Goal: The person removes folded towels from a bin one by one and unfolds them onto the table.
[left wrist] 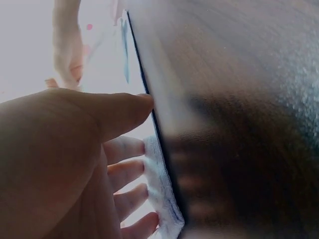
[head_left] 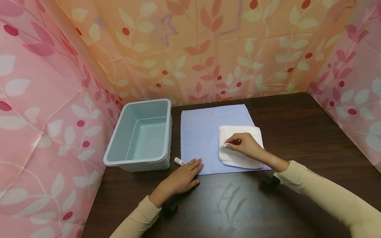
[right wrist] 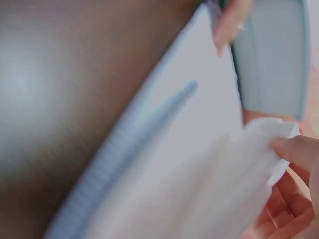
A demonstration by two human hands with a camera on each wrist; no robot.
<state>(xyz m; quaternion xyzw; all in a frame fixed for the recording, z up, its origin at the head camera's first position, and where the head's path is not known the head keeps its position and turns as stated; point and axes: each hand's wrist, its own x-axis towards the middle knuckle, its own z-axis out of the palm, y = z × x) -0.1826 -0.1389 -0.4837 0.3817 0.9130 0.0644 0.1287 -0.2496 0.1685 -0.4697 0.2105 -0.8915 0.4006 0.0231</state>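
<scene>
Pinching a folded white fabric cloth (head_left: pixel 235 158) on the right side of a square lavender cloth (head_left: pixel 200 132), the right hand (head_left: pixel 246 145) holds something probably light, limp, best gripped by edges; the left hand (head_left: pixel 182 178), fingers slightly apart, rests near left.

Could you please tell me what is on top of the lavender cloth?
On the lavender cloth lies a white cloth, pinched by the right hand. The left hand rests at a near corner. What the white cloth covers cannot be seen.
</scene>
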